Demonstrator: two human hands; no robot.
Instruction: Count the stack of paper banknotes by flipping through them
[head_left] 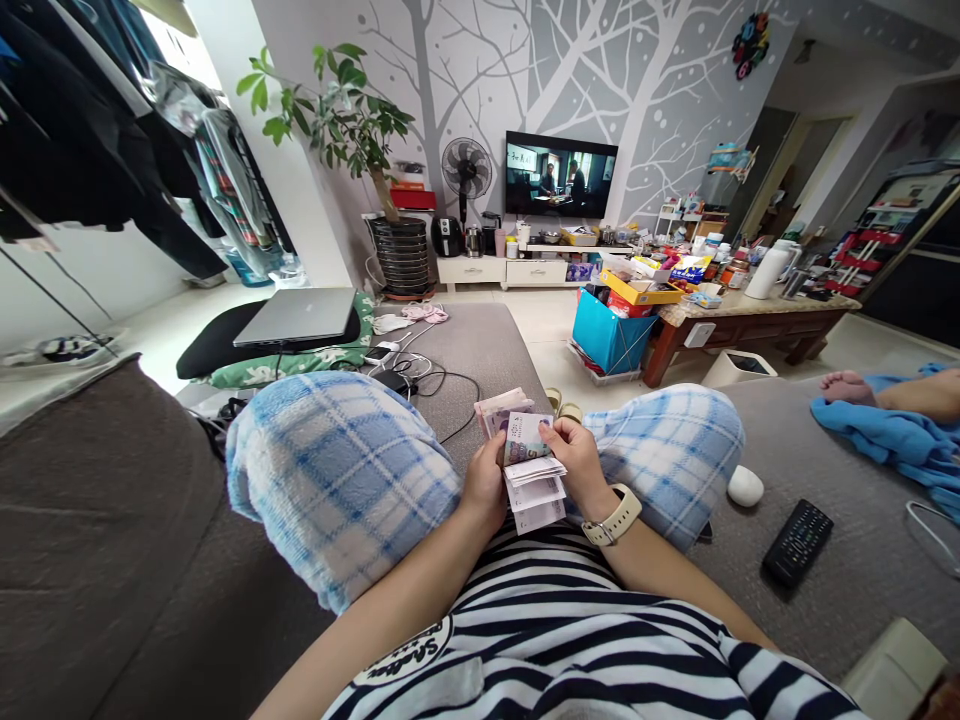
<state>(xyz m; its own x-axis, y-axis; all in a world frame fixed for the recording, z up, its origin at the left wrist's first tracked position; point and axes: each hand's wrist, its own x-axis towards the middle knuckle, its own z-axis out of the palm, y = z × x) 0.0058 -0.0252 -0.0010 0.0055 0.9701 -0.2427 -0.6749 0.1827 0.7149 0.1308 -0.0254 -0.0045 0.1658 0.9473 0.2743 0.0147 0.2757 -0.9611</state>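
Note:
Between my hands, over my lap, is a stack of banknotes [537,470]. My left hand [486,478] is closed on the left side of the stack, thumb on top. With thumb and fingers my right hand [576,455] pinches the upper right edge of a note that shows a printed 5. Pinkish notes [504,406] fan out beyond the fingers, and paler note ends hang below toward my striped shirt. A pale watch [613,516] is on my right wrist. My legs, in blue plaid trousers [337,490], are spread to both sides.
I sit on a grey sofa [480,345]. At the left lie a laptop [296,316] and tangled cables [442,375]. On the right are a white mouse [745,486], a black remote control [797,542] and another person's foot [847,388]. Beyond stands a cluttered table [675,335].

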